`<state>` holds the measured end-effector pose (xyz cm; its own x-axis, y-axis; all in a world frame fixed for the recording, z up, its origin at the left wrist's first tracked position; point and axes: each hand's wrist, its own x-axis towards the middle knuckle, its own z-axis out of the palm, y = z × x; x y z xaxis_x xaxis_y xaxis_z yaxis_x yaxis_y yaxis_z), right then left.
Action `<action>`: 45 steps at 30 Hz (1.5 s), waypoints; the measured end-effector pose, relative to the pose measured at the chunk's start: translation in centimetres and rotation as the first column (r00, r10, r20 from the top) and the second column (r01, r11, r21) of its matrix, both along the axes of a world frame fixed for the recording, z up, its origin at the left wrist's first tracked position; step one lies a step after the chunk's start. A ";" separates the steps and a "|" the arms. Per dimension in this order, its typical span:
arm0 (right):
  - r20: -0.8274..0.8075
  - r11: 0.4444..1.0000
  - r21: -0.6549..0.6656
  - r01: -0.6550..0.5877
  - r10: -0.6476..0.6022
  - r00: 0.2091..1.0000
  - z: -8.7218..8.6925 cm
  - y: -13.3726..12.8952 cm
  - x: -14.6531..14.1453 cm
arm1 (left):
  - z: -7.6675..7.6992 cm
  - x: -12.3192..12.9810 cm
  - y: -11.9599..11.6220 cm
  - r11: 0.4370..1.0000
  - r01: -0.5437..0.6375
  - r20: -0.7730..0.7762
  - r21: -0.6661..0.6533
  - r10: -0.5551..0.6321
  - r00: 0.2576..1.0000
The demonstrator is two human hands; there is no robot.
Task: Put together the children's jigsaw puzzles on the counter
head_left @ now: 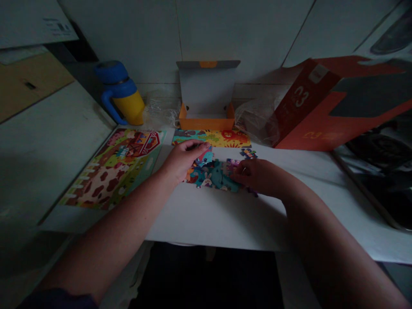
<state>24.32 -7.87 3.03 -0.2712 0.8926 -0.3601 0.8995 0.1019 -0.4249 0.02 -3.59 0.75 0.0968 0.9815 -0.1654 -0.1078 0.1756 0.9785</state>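
Colourful jigsaw pieces point(217, 175), some joined, lie on the white table between my hands, showing a white rabbit and a teal animal. My left hand point(185, 159) is at their upper left, its thumb and fingers closed on a blue and red puzzle piece point(204, 158). At the right edge of the pieces, my right hand point(257, 177) has its fingertips pressed together low over them. What it holds, if anything, is hidden. A few loose pieces point(249, 153) lie just beyond my right hand.
A farm picture point(109, 171) lies at left, an animal strip point(225, 138) behind the pieces. Farther back stand a blue-yellow bottle point(128, 105), an open orange box point(206, 124), clear plastic bags point(257, 120) and a large red box point(309, 116). The table point(219, 223) edge is near my body.
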 end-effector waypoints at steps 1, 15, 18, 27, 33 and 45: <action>0.025 1.000 0.005 0.013 -0.013 1.000 -0.1 -0.1 -0.2 | 0.0 0.0 0.0 1.000 0.001 -0.005 -0.003 -0.001 1.000; 0.091 0.975 0.222 -0.001 -0.020 0.996 -0.1 -1.1 -1.8 | 0.0 -0.2 0.0 0.999 -0.031 -0.035 -0.023 0.030 0.999; 0.004 0.949 0.307 -0.074 0.076 0.997 -0.1 -1.3 -2.0 | 0.1 -0.2 0.0 0.999 -0.032 0.004 -0.009 0.032 0.999; -0.127 0.896 0.309 -0.319 0.372 0.920 -0.5 -1.3 -1.9 | 0.8 0.0 -0.2 0.997 -0.062 -0.027 -0.055 0.061 0.998; -0.123 0.871 0.323 -0.370 0.427 0.896 -0.2 -1.3 -1.9 | 0.6 -0.3 0.1 0.997 -0.079 -0.004 -0.026 0.079 0.997; -0.136 0.844 0.376 -0.382 0.458 0.878 -0.6 -1.1 -2.0 | 0.5 -0.6 0.3 0.998 -0.044 0.104 -0.052 0.049 0.993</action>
<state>22.36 -8.94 2.44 -0.6826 0.7295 0.0423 0.6294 0.6163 -0.4733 -0.55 -3.25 1.25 0.0708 0.9762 -0.2049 -0.2193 0.2156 0.9515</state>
